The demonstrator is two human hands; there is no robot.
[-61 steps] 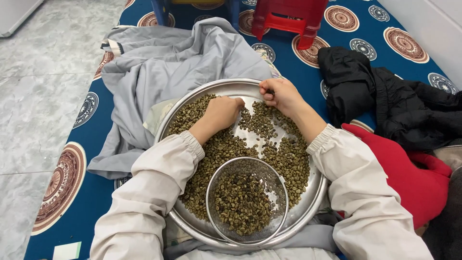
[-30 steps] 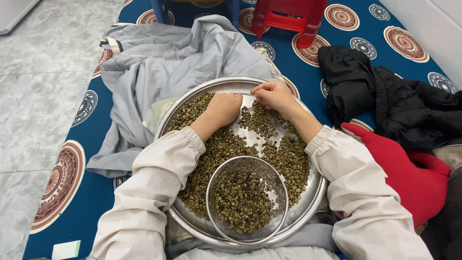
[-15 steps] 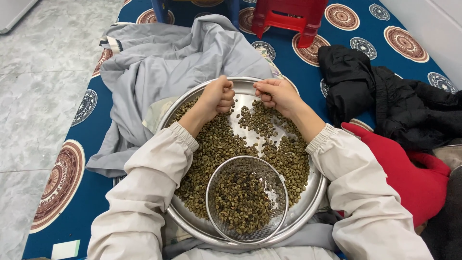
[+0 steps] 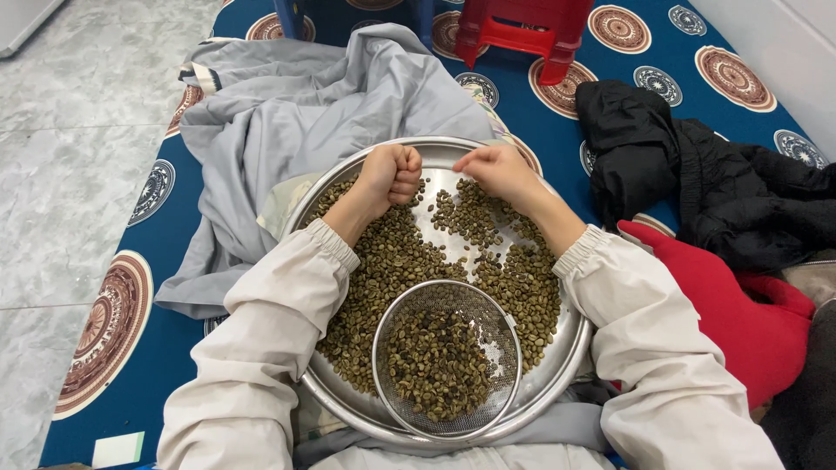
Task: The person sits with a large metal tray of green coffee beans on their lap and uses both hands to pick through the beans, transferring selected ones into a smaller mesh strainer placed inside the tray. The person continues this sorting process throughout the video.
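A large round steel tray [image 4: 557, 361] sat on the person's lap, covered with greenish-brown beans [image 4: 392, 261]. Inside it, toward six o'clock, lay a round wire-mesh sieve [image 4: 501, 326] holding its own share of beans.

The left hand [image 4: 392, 174] rested at about eleven o'clock on the tray, its fingers curled into a closed fist just above the beans; whether any beans were inside the fist could not be told. The beans lay directly beneath and toward six o'clock from it, running down under the cream sleeve.

The right hand [image 4: 496, 170] was at about one o'clock, near the far rim, fingers drawn together in a pinch with the tips pointing toward nine o'clock, facing the left fist; anything held between them was too small to see. Beans spread just below it toward six o'clock, with bare metal showing between the two hands.

A rumpled grey cloth [image 4: 287, 122] lay at ten o'clock from the tray on a blue patterned mat [image 4: 557, 113]. A black garment [image 4: 697, 174] lay at two o'clock, a red cloth [image 4: 723, 313] at four o'clock, and a red plastic stool [image 4: 522, 26] at twelve o'clock.
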